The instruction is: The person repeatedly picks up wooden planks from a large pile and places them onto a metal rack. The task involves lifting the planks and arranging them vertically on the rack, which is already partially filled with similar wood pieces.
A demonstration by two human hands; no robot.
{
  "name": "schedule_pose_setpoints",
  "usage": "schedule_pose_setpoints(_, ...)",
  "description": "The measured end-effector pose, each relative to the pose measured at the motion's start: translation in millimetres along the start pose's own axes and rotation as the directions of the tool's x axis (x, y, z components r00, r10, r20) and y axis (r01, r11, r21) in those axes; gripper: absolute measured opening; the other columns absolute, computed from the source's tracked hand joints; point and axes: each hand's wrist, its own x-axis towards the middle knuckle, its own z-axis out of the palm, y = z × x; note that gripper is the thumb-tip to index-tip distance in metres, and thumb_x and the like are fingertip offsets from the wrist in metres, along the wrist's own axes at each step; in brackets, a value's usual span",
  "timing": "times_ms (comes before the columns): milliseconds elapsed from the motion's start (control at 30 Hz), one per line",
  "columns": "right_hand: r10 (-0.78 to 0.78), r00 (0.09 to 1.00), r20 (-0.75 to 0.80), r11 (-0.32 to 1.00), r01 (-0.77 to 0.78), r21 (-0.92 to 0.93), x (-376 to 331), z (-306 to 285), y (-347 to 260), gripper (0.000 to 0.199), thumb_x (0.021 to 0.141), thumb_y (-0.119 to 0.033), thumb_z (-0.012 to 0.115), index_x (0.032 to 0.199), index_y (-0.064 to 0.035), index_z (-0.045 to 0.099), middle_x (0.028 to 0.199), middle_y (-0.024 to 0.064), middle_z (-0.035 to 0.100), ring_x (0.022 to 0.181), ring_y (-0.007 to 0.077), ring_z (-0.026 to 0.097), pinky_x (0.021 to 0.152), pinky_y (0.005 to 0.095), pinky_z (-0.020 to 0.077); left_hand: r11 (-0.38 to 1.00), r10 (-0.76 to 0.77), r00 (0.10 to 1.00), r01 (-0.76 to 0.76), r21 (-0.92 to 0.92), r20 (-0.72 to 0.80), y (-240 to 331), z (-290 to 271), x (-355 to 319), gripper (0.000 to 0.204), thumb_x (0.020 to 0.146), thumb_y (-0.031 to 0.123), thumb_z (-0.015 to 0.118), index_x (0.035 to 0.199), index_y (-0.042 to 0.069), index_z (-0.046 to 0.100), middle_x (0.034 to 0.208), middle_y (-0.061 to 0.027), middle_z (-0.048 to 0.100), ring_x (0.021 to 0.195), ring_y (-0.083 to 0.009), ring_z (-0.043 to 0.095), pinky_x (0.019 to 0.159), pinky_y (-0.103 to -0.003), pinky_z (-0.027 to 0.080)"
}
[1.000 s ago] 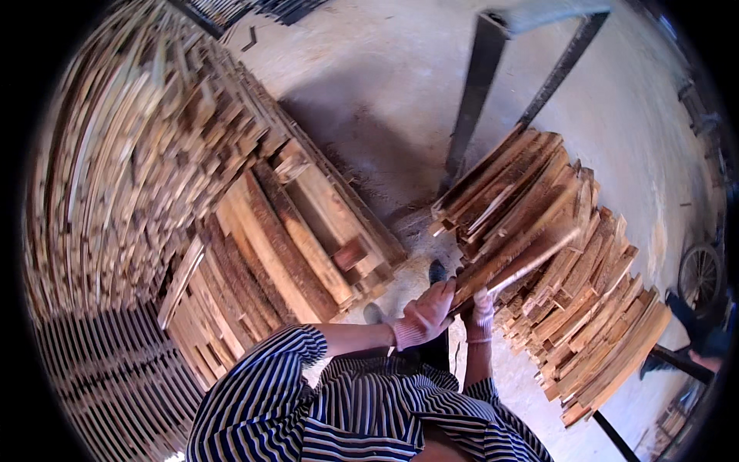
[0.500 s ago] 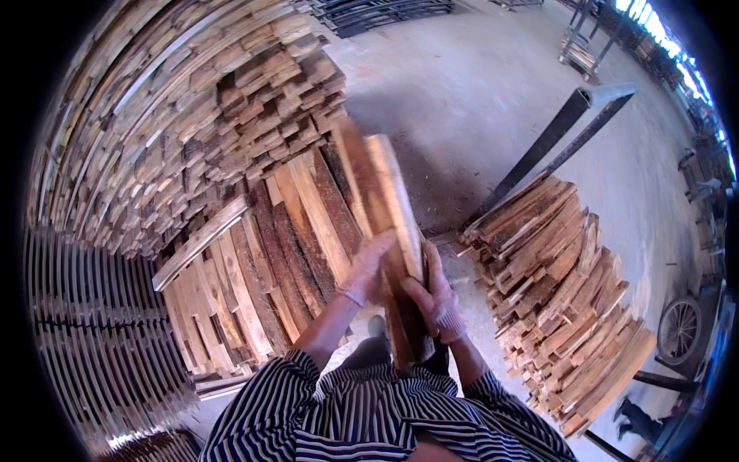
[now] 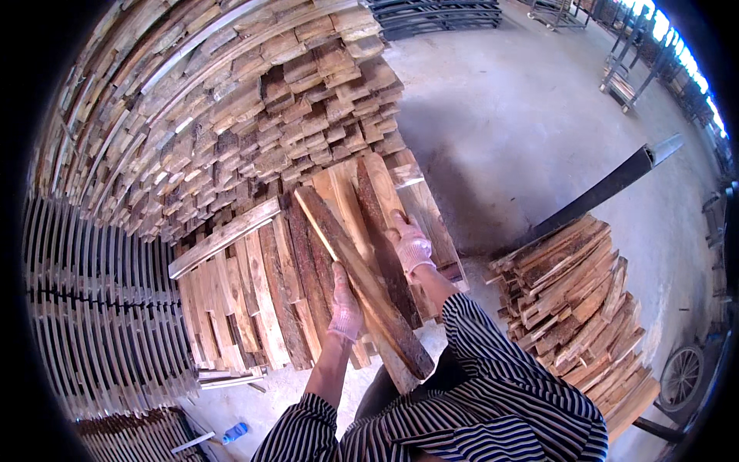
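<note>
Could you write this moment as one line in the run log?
left hand: at edge of slanted board; right hand: over stacked boards, contact unclear; right side: separate woodpile; upper left: large plank pile

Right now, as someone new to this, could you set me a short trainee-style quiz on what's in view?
1. True or false: the left hand and the right hand are both gloved.

2. Which thing is the left hand nearest to?
a) a hammer
b) a wooden board
c) a coil of rope

3. Fill in the blank: the spoked wheel is near the ____ edge of the picture.

Key:
1. True; a pale pinkish glove shows on each.
2. b; the hand is at the board's left edge.
3. Right; it is low on that side.
</note>
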Motion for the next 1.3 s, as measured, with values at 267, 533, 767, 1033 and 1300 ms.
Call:
schedule_pose_setpoints(267,-0.195,0.940,0.280,0.956,0.118,0.267,-117.8,-50.6,-36.7,0.090,0.091,-0.053,0.070,0.161,-0.0119,0.030,0.155,0.0307,0.041,0.146,0.0426,0.039,0.118,0.0453,0.0372,0.988,0.004,1.000,-0.002,-0.151,0.011,-31.3,34.0,21.7,0.076,0.093,0.068,0.062,0.136,0.006,0.059,0.126,-0.0083,0.064,0.112,-0.0257,0.063,0.097,-0.041,0.055)
schedule_pose_setpoints(533,0.066,0.997,0.038,0.985,-0.071,0.155,-73.0,-110.0,15.0,0.082,0.090,-0.041,0.074,0.159,-0.0197,0.036,0.140,0.0261,0.057,0.128,0.0383,0.059,0.103,0.0445,0.0497,-0.099,0.309,0.857,-0.401,0.911,0.411,-33.6,62.9,78.1,0.099,0.098,0.070,0.047,0.159,-0.004,0.024,0.160,-0.0355,0.028,0.152,-0.0459,0.026,0.122,-0.050,0.028)
schedule_pose_setpoints(767,0.071,0.981,0.182,0.989,-0.045,-0.143,-22.1,-67.5,18.4,0.061,0.100,-0.045,0.053,0.157,-0.0291,0.037,0.127,0.0269,0.056,0.107,0.0457,0.066,0.092,0.0539,0.0533,-0.529,0.236,0.878,-0.244,0.813,0.417,-50.6,-10.7,116.7,0.108,0.095,0.078,0.036,0.161,-0.004,0.013,0.167,-0.0291,0.015,0.155,-0.0496,0.011,0.126,-0.058,0.010)
schedule_pose_setpoints(1033,0.127,0.958,0.257,0.992,-0.126,-0.020,-20.2,-81.9,55.3,0.069,0.102,-0.034,0.052,0.163,-0.0244,0.021,0.139,0.0248,0.054,0.121,0.0422,0.063,0.099,0.0532,0.0524,0.270,0.392,0.884,-0.377,0.886,0.256,-65.4,69.1,110.2,0.064,0.104,0.044,0.056,0.146,-0.005,0.050,0.144,-0.0285,0.053,0.136,-0.0419,0.049,0.116,-0.045,0.038)
schedule_pose_setpoints(1300,0.345,0.871,-0.349,0.935,-0.285,0.213,-167.5,-129.6,235.8,0.063,0.088,-0.020,0.073,0.144,-0.0015,0.050,0.133,0.0220,0.060,0.119,0.0362,0.061,0.105,0.0437,0.0494,0.429,-0.209,0.463,-0.748,0.506,0.861,-275.8,302.3,60.0,0.057,0.096,0.031,0.074,0.142,0.002,0.057,0.139,-0.0185,0.063,0.127,-0.0279,0.062,0.108,-0.037,0.049)
